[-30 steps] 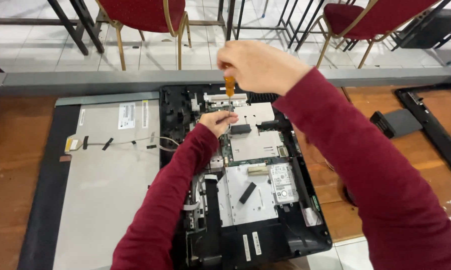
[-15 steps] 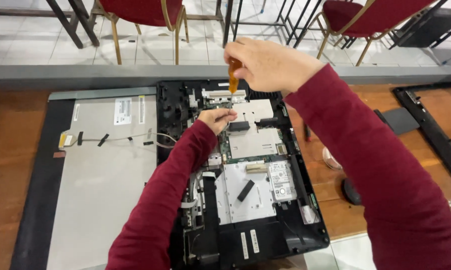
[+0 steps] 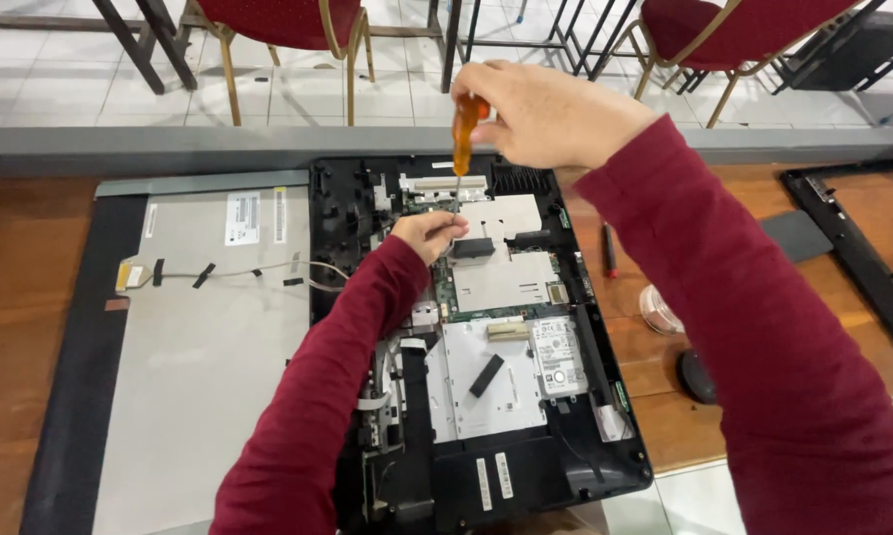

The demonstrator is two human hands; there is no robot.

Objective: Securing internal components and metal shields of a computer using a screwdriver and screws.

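Amber-handled screwdriver stands upright over the far end of the opened computer chassis, tip down at the board near a white connector strip. Right hand has its grip clenched around the handle top. Left hand rests on the board beside the shaft, fingers curled, grasping nothing visible. Detached screen panel lies face-down alongside on the desk.

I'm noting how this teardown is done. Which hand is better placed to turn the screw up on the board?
The right hand. It grips the orange-handled screwdriver upright, tip down on the circuit board. The left hand carries no tool; its fingers rest on the board beside the tip, probably steadying.
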